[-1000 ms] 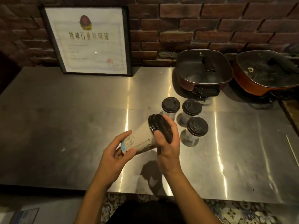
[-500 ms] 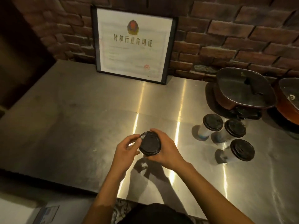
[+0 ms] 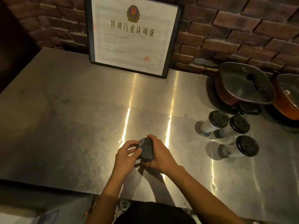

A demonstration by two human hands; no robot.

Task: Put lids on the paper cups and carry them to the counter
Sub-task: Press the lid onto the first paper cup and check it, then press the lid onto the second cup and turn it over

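I hold one paper cup upright over the steel counter, and only its black lid shows from above. My left hand grips the lid's left edge with the thumb on top. My right hand wraps the cup's right side, fingers curled over the far rim. Three more white cups with black lids stand to the right: a far-left one, a far-right one and a near one.
A framed certificate leans against the brick wall at the back. Two lidded square electric pots sit at the back right, just behind the cups. The counter's front edge runs below my forearms.
The cup went from tilted on its side to upright with both hands over its lid. My view swung left, so the three standing cups and the pots now lie further right.
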